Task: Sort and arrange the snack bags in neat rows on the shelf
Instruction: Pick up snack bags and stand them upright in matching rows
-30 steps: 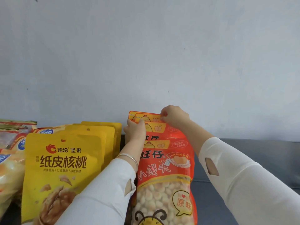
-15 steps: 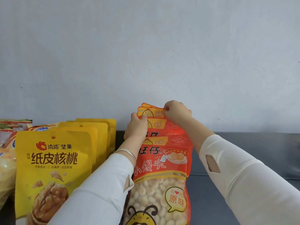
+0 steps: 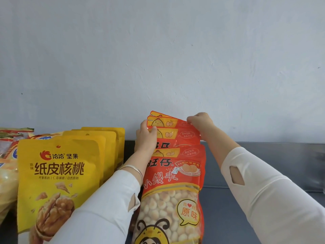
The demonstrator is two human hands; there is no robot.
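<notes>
A row of several red-orange snack bags (image 3: 173,187) stands upright on the dark grey shelf (image 3: 263,162), one behind another, reaching back to the wall. My left hand (image 3: 146,136) grips the left top edge of the rear bags (image 3: 165,123), thumb over their yellow strip. At the right top corner of the same rear bags, my right hand (image 3: 200,121) pinches the edge. Left of them stands a row of several yellow walnut bags (image 3: 58,175).
More snack bags (image 3: 8,155) with clear and orange packaging crowd the far left edge. A pale blue-grey wall (image 3: 175,59) rises straight behind the shelf. Bare shelf surface stretches to the right of the red bags.
Both hands have lifted the rear red bags higher and tipped them, left corner up. A further bag top now shows behind them. The view has shifted slightly to the right.
</notes>
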